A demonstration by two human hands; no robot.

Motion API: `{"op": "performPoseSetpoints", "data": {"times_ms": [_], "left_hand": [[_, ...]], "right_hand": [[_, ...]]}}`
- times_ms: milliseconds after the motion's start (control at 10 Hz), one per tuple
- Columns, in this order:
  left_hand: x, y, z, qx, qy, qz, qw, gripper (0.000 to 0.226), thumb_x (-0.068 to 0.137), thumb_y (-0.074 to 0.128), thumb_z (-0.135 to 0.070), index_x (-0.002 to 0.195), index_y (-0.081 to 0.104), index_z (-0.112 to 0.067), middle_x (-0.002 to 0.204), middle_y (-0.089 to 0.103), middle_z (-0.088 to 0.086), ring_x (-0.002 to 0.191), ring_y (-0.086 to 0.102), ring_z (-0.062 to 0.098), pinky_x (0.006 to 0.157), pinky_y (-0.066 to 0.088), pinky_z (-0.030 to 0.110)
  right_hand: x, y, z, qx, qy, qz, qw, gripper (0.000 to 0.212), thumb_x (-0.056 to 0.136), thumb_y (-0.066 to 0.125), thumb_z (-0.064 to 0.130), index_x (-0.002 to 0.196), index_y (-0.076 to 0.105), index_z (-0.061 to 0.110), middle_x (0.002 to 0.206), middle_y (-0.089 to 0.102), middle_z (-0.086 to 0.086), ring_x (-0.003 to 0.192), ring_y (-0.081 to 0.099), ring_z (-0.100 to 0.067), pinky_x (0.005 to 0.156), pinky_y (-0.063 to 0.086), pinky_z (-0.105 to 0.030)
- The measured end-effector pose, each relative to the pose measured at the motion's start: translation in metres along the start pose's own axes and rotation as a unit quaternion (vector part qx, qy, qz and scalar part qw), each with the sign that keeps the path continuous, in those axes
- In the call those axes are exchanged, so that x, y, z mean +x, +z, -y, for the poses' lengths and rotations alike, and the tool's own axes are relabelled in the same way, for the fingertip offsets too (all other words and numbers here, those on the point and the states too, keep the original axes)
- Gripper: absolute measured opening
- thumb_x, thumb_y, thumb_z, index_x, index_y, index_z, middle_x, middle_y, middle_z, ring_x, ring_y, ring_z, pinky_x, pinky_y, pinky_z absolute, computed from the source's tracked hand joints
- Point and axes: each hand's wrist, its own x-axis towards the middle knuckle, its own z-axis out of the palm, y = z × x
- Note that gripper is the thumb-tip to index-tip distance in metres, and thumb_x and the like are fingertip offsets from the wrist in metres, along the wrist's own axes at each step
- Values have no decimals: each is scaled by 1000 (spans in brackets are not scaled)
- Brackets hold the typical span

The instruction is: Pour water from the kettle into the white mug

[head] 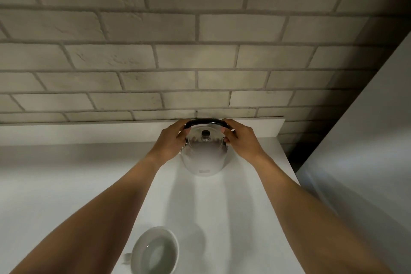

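A white kettle (pixel 203 159) with a black arched handle and a dark lid knob stands on the white counter (pixel 222 207) near the back wall. My left hand (pixel 170 142) grips the left end of the handle, and my right hand (pixel 241 140) grips its right end. The kettle rests upright on the counter. A white mug (pixel 155 251) stands upright near the front edge of the view, its handle pointing left and partly hidden behind my left forearm. The mug's inside looks pale; I cannot tell whether it holds water.
A grey-white brick wall (pixel 178 51) rises directly behind the kettle, with a low white ledge (pixel 89 131) along its base. A tall white panel (pixel 367 140) stands at the right beyond the counter's right edge.
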Motion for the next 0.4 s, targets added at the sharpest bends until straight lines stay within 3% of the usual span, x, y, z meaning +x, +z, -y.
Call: {"op": "performPoseSetpoints", "data": {"times_ms": [100,200,300,400], "left_hand": [[2,1,4,1,7,-3,1000,28,108,56,-26,133,63,-36,109,72,-6,68,65,2,73,49,19],[1,-1,3,-20,-6,4,1000,31,108,57,-27,136,61,-39,125,71,2,90,71,20,84,55,29],[-1,-2,-1,-33,-14,12,999,44,105,62,-26,147,52,-36,140,62,0,123,66,25,88,54,22],[-7,-3,-13,17,3,8,1000,62,101,67,-32,158,40,-30,155,47,1,139,50,23,110,45,35]], "right_hand": [[1,2,-4,4,1,-5,1000,29,104,59,37,130,69,28,102,74,9,74,76,-10,84,61,-31],[0,-1,1,14,14,-3,1000,31,104,61,33,133,68,28,106,74,10,79,76,-12,90,61,-39],[-4,-6,6,0,39,16,999,49,100,68,33,148,57,24,130,68,3,94,75,-19,98,57,-40],[-15,-11,8,-24,46,-10,999,63,97,72,37,154,48,24,135,60,4,91,70,-7,92,53,-27]]}}
